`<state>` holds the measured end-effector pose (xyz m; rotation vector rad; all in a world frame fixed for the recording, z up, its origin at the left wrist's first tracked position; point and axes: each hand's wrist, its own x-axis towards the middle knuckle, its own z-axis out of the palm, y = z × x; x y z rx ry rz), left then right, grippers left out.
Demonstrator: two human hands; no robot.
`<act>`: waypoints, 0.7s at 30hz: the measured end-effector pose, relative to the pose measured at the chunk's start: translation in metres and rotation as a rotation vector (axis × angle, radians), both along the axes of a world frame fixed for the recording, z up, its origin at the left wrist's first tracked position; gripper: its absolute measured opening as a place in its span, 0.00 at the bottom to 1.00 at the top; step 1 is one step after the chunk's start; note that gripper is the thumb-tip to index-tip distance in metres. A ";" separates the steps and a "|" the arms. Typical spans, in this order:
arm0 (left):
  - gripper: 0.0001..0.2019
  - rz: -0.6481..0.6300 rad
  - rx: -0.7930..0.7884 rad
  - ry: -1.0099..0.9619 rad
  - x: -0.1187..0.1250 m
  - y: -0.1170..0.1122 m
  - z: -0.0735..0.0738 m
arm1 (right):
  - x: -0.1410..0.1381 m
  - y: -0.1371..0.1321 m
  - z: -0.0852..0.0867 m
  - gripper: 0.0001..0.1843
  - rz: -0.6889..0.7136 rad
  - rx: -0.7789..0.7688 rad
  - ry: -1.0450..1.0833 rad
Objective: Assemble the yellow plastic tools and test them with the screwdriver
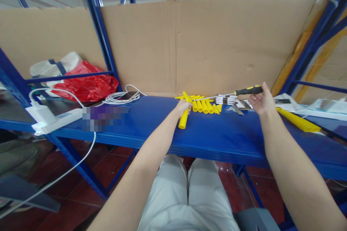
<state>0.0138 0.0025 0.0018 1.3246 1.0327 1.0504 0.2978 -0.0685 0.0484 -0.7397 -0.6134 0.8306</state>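
Observation:
My left hand (184, 107) is closed around a yellow T-shaped plastic handle (183, 121), its tube end pointing down toward me. In my right hand (262, 100) is a long screwdriver (248, 90) with a black and yellow grip. Its thin shaft runs left, and the tip reaches the upper part of the yellow handle; whether it sits in a screw is too small to tell. Just right of my left hand, several more yellow handles (206, 107) lie in a row. Between the hands are a stack of small white and dark packs (226, 100), a metal blade (238, 109) and small screw-like pieces (231, 108).
Cardboard (211, 47) stands behind the blue shelf (151, 122). A larger yellow piece (299, 120) lies right of my right forearm. To the left are a white power strip (61, 121), coiled white cable (121, 97) and a red plastic bag (88, 83). Blue uprights flank the bench.

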 end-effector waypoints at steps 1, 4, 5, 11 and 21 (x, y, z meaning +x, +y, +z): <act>0.15 0.000 0.002 -0.001 0.000 0.000 0.000 | -0.001 -0.001 0.001 0.24 -0.001 0.002 -0.002; 0.15 0.004 0.009 -0.007 0.000 0.000 0.000 | -0.005 -0.005 0.004 0.24 -0.012 0.003 0.017; 0.15 0.006 0.011 -0.009 0.000 -0.001 0.000 | -0.007 -0.006 0.004 0.24 -0.011 0.006 0.026; 0.15 0.000 0.011 -0.012 0.000 0.000 0.000 | -0.007 -0.006 0.003 0.20 0.020 0.010 0.006; 0.15 0.004 -0.004 0.004 0.000 -0.001 0.000 | -0.003 -0.002 0.001 0.18 -0.020 -0.016 -0.049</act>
